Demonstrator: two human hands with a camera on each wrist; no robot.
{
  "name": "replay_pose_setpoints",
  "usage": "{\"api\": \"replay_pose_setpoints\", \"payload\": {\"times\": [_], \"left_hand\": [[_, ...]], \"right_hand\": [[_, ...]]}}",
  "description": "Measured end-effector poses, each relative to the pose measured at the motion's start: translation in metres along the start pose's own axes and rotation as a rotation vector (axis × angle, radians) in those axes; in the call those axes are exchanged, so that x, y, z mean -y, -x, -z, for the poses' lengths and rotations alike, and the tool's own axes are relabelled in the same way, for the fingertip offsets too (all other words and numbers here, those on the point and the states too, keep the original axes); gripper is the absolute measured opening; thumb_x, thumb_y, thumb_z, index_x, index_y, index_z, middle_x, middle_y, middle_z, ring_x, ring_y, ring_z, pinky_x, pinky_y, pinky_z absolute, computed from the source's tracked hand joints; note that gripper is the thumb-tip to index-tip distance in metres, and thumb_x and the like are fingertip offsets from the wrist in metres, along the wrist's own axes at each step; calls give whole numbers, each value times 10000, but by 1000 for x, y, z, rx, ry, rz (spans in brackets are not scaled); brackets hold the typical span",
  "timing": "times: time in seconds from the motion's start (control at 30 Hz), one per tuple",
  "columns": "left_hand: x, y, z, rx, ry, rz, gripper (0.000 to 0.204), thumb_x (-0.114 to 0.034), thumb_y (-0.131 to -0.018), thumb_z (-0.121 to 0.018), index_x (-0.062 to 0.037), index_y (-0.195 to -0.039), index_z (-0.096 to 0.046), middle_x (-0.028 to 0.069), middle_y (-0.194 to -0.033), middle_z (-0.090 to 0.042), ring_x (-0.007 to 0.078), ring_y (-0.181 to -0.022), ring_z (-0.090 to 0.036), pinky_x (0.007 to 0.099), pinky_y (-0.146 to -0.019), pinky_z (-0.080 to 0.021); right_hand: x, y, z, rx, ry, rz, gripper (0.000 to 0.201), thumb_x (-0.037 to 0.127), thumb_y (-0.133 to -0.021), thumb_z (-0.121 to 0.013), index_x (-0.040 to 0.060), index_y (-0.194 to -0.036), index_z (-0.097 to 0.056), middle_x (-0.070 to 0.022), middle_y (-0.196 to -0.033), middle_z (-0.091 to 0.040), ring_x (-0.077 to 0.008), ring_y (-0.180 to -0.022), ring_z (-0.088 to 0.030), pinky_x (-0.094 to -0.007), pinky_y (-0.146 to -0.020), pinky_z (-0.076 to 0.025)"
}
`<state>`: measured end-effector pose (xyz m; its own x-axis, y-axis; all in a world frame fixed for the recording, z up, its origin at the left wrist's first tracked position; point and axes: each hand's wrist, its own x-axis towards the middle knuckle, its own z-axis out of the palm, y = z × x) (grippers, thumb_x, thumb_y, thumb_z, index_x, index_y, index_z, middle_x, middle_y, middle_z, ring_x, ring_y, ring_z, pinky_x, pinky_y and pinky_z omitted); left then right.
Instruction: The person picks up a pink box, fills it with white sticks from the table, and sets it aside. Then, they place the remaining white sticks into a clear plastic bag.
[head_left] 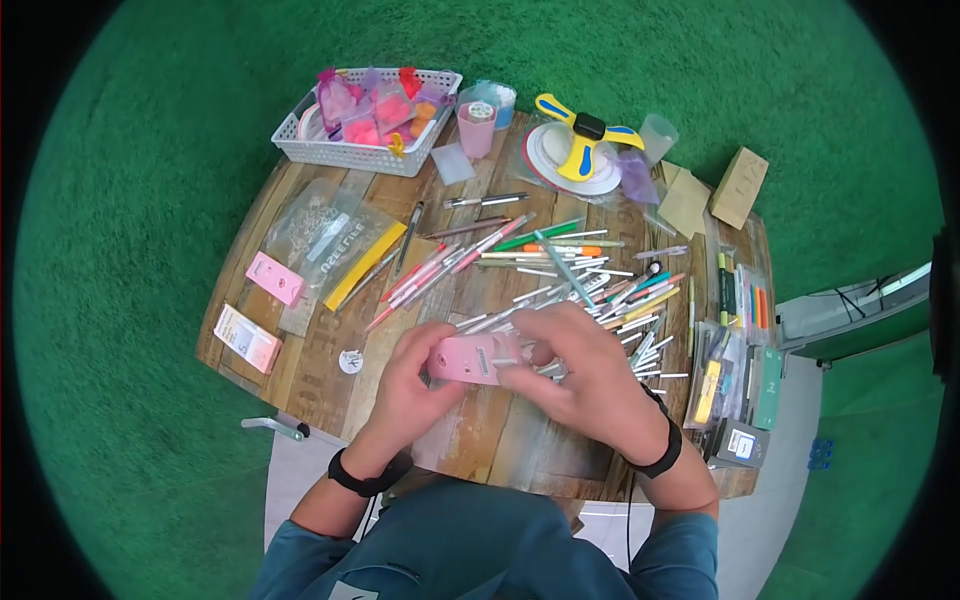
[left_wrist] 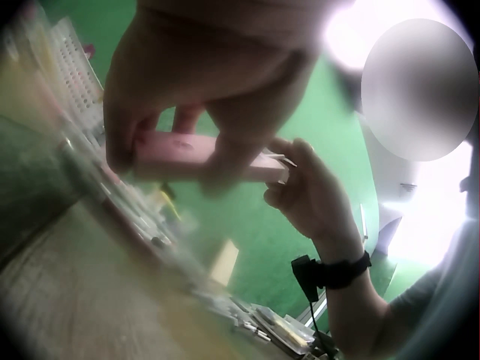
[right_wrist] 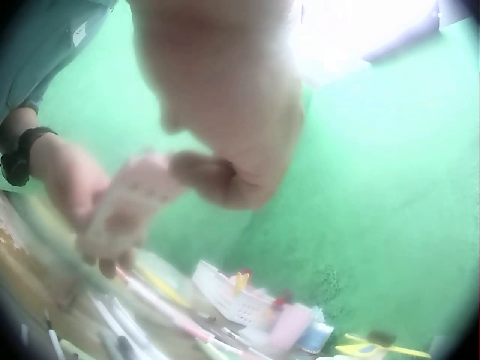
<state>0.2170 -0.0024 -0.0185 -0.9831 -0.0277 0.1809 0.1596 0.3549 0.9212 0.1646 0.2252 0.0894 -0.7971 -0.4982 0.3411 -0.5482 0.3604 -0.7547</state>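
A small pink box point(head_left: 466, 358) is held above the near middle of the wooden table. My left hand point(head_left: 412, 388) grips its left end, thumb on one side and fingers on the other, as the left wrist view also shows on the box point(left_wrist: 176, 156). At the other end, my right hand point(head_left: 585, 375) pinches the box's end, where small white flaps or sticks show between the fingers; which they are I cannot tell. In the right wrist view the box point(right_wrist: 124, 217) is blurred, with my right fingers curled at its upper end.
Pens and white sticks point(head_left: 570, 270) lie scattered beyond the hands. Two other pink boxes point(head_left: 273, 279) and a plastic bag point(head_left: 325, 235) lie at left. A white basket point(head_left: 375, 155) and pink cup point(head_left: 477, 130) stand behind; a wooden block point(head_left: 739, 188) and packets point(head_left: 708, 390) are at right.
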Motion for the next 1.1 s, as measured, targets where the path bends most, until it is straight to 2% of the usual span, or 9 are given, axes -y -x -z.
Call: {"api": "replay_pose_setpoints", "payload": {"times": [0.2,0.27,0.6,0.73,0.8,0.83,0.9,1.0,1.1], "left_hand": [[5,1,-1,76,294,119,629,-8,-759,-798,-58,-1351,-591,117,-1341,-574,234,-1208,-602,344,-956,-522],[4,2,1,219,167,101,678,44,-773,-802,-39,-1397,-549,87,-1367,-523,195,-1275,-562,356,-1065,-503],[-7,-1,6,140,36,26,663,12,-747,-817,-38,-1361,-573,110,-1357,-549,220,-1254,-582,333,-1032,-503],[-3,0,5,125,109,74,645,-10,-745,-821,-40,-1346,-589,118,-1354,-564,237,-1257,-583,343,-1027,-499],[-4,0,7,128,112,77,640,-23,-745,-823,-40,-1343,-593,119,-1346,-569,249,-1260,-584,352,-1032,-495],[-5,0,8,160,78,73,637,-36,-747,-824,-37,-1341,-593,125,-1341,-574,262,-1261,-585,359,-1034,-495],[-8,0,10,184,50,62,634,-50,-749,-825,-34,-1339,-594,130,-1336,-580,275,-1261,-586,367,-1037,-494],[-10,2,10,182,89,71,635,-70,-747,-829,-29,-1336,-595,144,-1336,-586,301,-1237,-598,378,-1028,-499],[-10,1,15,193,67,38,623,-74,-753,-828,-28,-1330,-597,154,-1341,-589,311,-1225,-607,381,-1021,-503]], "right_hand": [[-19,3,2,23,-19,78,261,73,-861,-796,-3,-1084,-684,-119,-941,-632,-219,-743,-667,-313,-672,-551],[-22,5,-4,70,-34,-9,242,62,-862,-790,4,-1075,-690,-114,-948,-634,-207,-740,-666,-309,-667,-548],[-8,-5,-4,157,-130,-193,214,110,-908,-757,31,-1097,-693,-74,-939,-639,-141,-729,-637,-301,-649,-526],[-39,-28,2,115,-185,-195,190,111,-904,-741,29,-1071,-698,-45,-899,-623,-134,-755,-592,-263,-702,-487],[-68,-57,2,142,235,-85,311,75,-879,-704,39,-1186,-669,-152,-1026,-657,-307,-850,-667,-379,-779,-545],[-88,-71,-5,147,240,-80,311,75,-879,-704,39,-1186,-669,-152,-1026,-657,-307,-850,-667,-379,-779,-545],[-131,-92,-22,43,407,160,356,58,-844,-673,44,-1199,-680,-190,-1150,-654,-387,-1014,-653,-442,-873,-539],[-169,-104,-40,98,608,189,386,61,-831,-670,60,-1216,-686,-189,-1237,-639,-388,-1142,-627,-479,-912,-532],[-166,-100,-37,190,631,117,316,94,-832,-688,67,-1146,-708,-171,-1215,-633,-383,-1124,-617,-494,-913,-524]]}}
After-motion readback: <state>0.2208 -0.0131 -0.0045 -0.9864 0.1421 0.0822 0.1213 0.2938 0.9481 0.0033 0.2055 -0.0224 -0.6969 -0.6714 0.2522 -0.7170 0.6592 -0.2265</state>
